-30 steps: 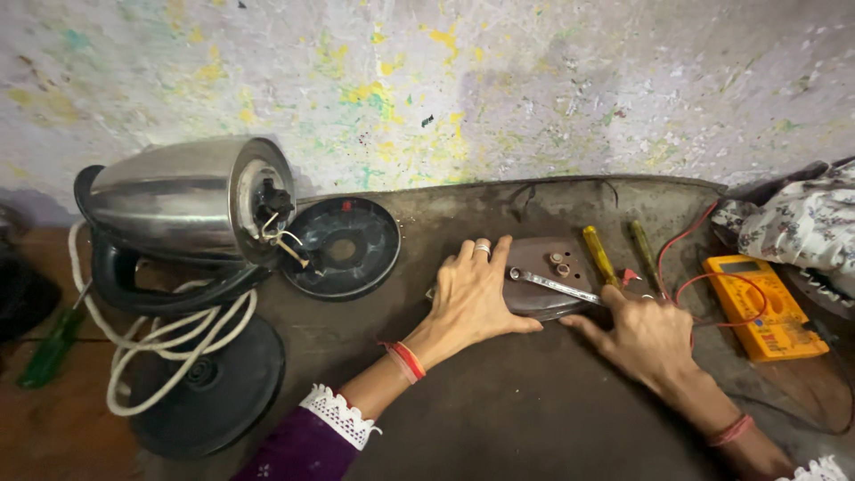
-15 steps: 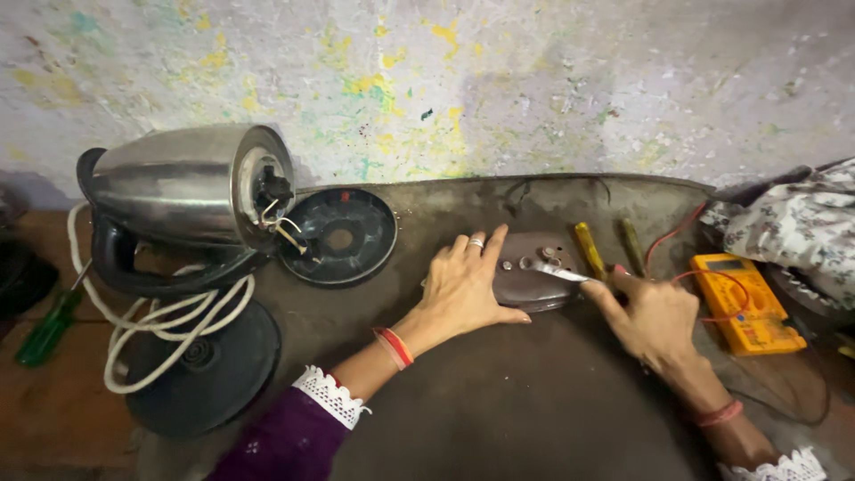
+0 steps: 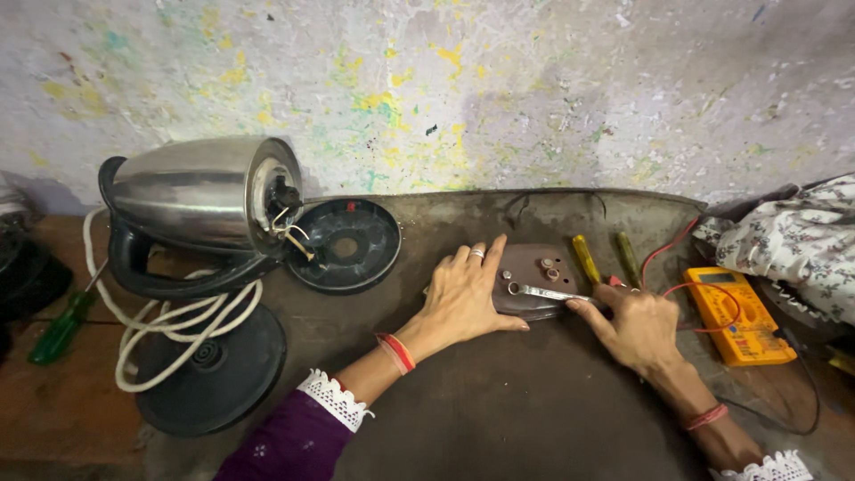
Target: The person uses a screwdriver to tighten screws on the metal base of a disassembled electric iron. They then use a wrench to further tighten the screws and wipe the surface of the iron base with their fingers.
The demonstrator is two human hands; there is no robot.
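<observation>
My left hand point(image 3: 465, 294) lies flat with fingers spread, pressing on the left side of a small brown oval plate point(image 3: 541, 270) on the dark mat. My right hand point(image 3: 634, 322) grips a small silver spanner point(image 3: 541, 292) whose ring end sits on a bolt of that plate. A steel kettle point(image 3: 200, 191) lies on its side at the left, its bottom opened and wires showing. Its black round bottom cover point(image 3: 347, 245) leans beside it.
A white power cord point(image 3: 169, 321) loops over the black round kettle base point(image 3: 209, 370). Two yellow-handled screwdrivers point(image 3: 586, 258) lie behind the plate. A yellow multimeter point(image 3: 735, 312) with red leads sits at right, beside patterned cloth point(image 3: 788, 240). A green-handled screwdriver point(image 3: 58, 330) lies far left.
My right hand has moved left and up onto the spanner, turning it on the plate. My left hand stayed pressed on the plate. The view shifted slightly.
</observation>
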